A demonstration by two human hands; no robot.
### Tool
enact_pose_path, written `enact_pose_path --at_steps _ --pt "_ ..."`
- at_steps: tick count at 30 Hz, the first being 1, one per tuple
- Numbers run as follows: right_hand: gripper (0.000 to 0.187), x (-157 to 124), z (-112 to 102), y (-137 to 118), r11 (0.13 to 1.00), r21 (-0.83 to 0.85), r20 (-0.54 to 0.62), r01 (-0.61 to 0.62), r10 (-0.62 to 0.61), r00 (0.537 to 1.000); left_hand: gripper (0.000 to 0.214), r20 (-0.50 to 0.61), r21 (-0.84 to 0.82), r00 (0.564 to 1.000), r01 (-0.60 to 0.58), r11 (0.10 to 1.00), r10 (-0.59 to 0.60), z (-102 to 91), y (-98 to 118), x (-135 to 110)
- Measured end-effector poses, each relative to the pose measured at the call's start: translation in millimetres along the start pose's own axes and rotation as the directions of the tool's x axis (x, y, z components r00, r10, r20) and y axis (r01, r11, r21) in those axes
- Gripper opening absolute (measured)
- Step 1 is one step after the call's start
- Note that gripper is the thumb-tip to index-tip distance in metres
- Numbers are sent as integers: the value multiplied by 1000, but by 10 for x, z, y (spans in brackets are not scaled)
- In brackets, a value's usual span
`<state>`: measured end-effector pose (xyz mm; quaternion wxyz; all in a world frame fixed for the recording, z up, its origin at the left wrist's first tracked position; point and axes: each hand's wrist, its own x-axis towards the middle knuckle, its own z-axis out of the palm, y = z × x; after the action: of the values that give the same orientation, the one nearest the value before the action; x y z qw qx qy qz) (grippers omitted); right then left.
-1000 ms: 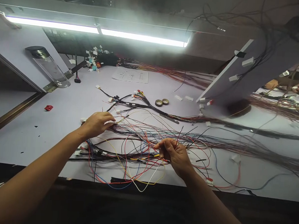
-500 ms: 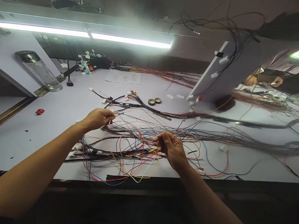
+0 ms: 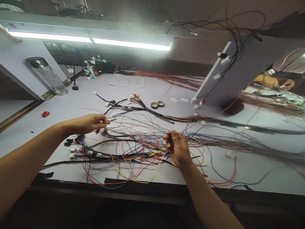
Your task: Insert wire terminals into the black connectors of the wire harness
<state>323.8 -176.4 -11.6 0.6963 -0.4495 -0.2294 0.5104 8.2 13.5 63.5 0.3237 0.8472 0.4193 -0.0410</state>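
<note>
A tangle of thin coloured wires [image 3: 138, 150] lies spread over the white table [image 3: 67, 108] in front of me. My left hand [image 3: 88, 123] is closed in a pinch on the end of a thin wire at the tangle's left side, near small white connectors [image 3: 75, 148]. My right hand [image 3: 177, 148] is closed around a few thin wires in the middle of the tangle, its fingers curled and thumb pressed on them. A black-wrapped harness [image 3: 142, 108] with white plugs runs across the table behind both hands.
Two tape rolls [image 3: 158, 104] sit behind the harness. A clear bottle [image 3: 47, 75] leans at the left, a red clip [image 3: 45, 114] near it. A printed sheet [image 3: 128, 81] lies farther back. A tilted white board [image 3: 234, 77] stands at right; another person's hands [image 3: 276, 82] work beyond it.
My left hand has slid left and slightly toward me with its wire. My right hand has lifted a little and turned. The camera view has shifted.
</note>
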Motion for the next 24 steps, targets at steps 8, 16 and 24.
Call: enact_pose_path --at_steps 8,16,24 --pt "35 -96 21 -105 998 67 64 -5 1 998 23 -204 164 974 128 978 -94 107 -126 -27" --pt "35 -321 88 -198 974 100 285 -202 167 944 28 -503 308 861 260 915 -75 368 26 122" --pt "36 -282 92 -200 961 122 272 -248 208 940 21 -351 286 933 28 958 78 760 210 313"
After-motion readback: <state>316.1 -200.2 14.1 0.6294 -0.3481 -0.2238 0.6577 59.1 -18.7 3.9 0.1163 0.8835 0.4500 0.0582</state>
